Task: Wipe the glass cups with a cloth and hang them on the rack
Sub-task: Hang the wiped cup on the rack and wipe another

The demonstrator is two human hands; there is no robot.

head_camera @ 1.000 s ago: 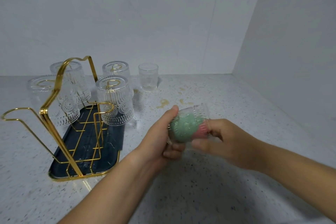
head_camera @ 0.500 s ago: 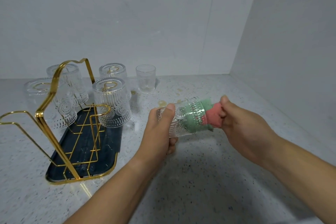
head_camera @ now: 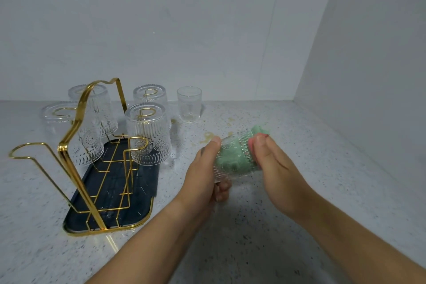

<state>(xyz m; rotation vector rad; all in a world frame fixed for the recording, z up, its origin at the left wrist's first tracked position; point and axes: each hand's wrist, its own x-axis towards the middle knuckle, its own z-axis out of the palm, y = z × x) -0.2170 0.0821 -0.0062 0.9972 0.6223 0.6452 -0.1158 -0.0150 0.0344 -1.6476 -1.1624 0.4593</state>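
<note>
Most cloth [head_camera: 233, 161] apparently back inside the cup [head_camera: 238, 145].

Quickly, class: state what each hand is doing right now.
Left hand: closed around the glass cup.
Right hand: closed on the cloth stuffed inside that cup.

no writing can be read here (not a letter).
</note>
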